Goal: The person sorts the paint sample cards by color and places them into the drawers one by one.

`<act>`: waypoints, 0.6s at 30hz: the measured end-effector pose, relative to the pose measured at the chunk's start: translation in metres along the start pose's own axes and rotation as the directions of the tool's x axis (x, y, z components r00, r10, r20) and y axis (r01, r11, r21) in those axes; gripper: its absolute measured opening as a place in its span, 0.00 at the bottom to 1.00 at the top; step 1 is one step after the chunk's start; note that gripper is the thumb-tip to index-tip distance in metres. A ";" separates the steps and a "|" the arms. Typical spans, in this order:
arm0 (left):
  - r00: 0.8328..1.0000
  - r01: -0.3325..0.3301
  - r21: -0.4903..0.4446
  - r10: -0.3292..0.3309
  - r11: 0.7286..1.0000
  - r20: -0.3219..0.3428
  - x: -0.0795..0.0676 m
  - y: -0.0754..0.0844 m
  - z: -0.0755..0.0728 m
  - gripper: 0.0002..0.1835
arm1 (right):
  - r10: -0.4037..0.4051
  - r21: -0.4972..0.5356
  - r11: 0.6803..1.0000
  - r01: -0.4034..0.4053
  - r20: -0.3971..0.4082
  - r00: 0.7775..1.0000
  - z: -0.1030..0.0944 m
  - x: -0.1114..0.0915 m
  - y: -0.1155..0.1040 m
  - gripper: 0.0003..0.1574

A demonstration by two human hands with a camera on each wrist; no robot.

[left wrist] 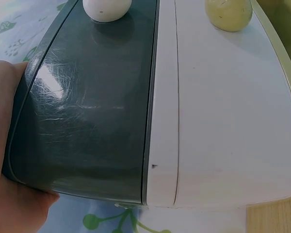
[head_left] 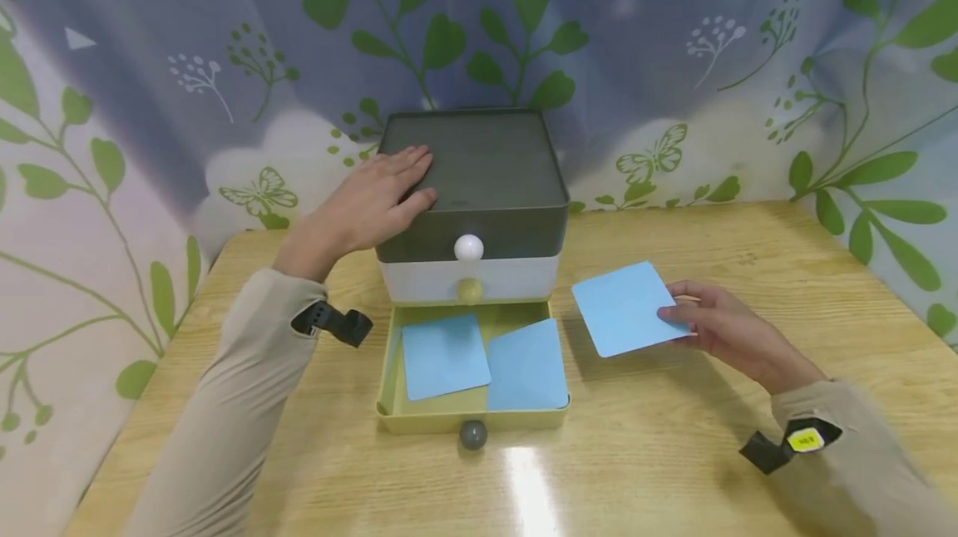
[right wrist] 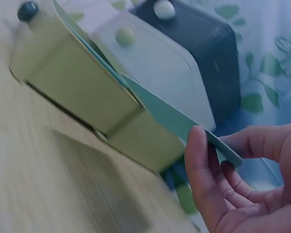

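A small three-drawer box stands on the table, its top drawer (head_left: 516, 231) dark grey, the middle drawer (head_left: 516, 278) white. Its yellow-green bottom drawer (head_left: 419, 422) is pulled out. Two blue square cards lie inside: a left card (head_left: 445, 358) and a right card (head_left: 528, 367) leaning on the drawer's side. My left hand (head_left: 385, 192) rests on the box's dark lid (head_left: 486, 156), fingers extended. Right of the drawer, my right hand (head_left: 714, 325) pinches another blue square card (head_left: 624, 308) by its edge, between thumb and fingers, raised above the table; the right wrist view shows it edge-on (right wrist: 172, 114).
Round knobs sit on the drawer fronts: a white knob (head_left: 468, 248), a yellow-green knob (head_left: 469, 291) and a grey knob (head_left: 473, 435). Behind the box hangs a leaf-patterned curtain (head_left: 629, 46). The wooden table (head_left: 636, 454) extends around the box.
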State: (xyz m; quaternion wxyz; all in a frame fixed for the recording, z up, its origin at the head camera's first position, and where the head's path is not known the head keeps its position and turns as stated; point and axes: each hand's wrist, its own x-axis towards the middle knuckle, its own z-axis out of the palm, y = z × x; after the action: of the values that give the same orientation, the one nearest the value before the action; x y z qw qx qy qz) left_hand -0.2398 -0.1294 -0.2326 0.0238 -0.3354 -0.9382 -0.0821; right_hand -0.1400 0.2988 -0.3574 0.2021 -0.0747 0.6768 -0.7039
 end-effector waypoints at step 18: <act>1.000 0.010 -0.008 -0.010 1.000 -0.007 -0.001 -0.001 0.000 0.33 | 0.035 -0.320 0.944 -0.077 -0.135 0.990 0.077 0.006 -0.010 0.18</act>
State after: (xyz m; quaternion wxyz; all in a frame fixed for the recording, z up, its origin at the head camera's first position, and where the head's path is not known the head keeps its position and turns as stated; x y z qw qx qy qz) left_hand -0.2397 -0.1301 -0.2329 0.0254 -0.3304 -0.9395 -0.0873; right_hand -0.1179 0.2255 -0.3425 0.1632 -0.0425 0.7968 -0.5802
